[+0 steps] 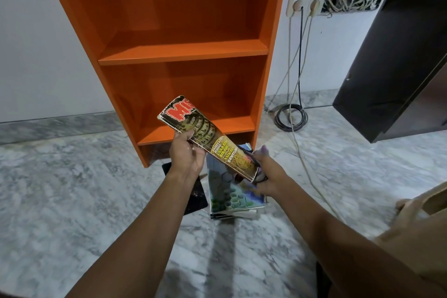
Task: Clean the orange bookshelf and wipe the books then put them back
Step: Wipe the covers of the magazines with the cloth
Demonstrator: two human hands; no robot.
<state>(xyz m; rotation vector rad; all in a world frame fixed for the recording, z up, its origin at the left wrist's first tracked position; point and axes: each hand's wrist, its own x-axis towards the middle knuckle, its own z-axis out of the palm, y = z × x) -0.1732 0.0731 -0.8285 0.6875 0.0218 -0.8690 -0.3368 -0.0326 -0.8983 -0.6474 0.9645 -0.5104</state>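
Left hand (186, 152) clamped on the long edge of a worn, soft-covered magazine (205, 133) with a black-and-yellow cover and red title letters, thumb on top, holding it tilted in the air, cover turned up for wiping. Right hand (268, 176) curled round a small lilac-and-dark cloth (264, 151), pressed to the magazine's near end at four o'clock; probably mid-wipe, one hand for steadying, the other for rubbing.

Directly beneath, at six o'clock of the magazine, a short stack of books (232, 196) with a blue-green illustrated cover on top, lying on the grey marble floor (72, 189), seemingly kept within reach for picking up in turn. Just beside the stack at nine o'clock, a flat black book or pad (196, 193); cannot tell which.

At twelve o'clock, the orange wooden bookshelf (183, 52), upright against the white wall (36, 31), no books on the shelves in view, ready to take them back. Further out at two o'clock, wall sockets (304, 5) with cables (291, 116) trailing to the floor, and a dark cabinet (399, 55) at three o'clock.
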